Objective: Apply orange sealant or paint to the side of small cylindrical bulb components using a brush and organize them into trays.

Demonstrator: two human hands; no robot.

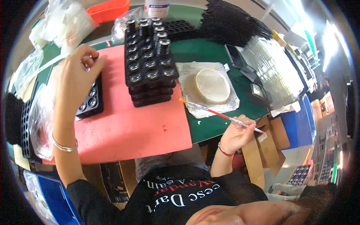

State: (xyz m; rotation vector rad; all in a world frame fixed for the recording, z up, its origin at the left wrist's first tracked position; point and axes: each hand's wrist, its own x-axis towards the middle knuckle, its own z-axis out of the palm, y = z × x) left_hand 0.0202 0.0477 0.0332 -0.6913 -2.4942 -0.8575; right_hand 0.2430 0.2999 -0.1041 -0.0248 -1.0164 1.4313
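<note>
My right hand grips a thin paintbrush with a red and white handle. Its orange tip points left, over the edge of the pink mat. My left hand is closed, fingers curled around a small shiny piece that they partly hide. Below that hand lies a black tray with round, glassy parts in its pockets. In the middle rises a stack of black trays, the top one filled with shiny round parts and a few taller cylinders. A round pale dish sits on papers, right of the stack.
Behind are an orange bin, a white tub and a heap of black trays. Clear plastic trays and a phone lie at the right. Plastic bags crowd the left; cardboard boxes stand below the table's right edge.
</note>
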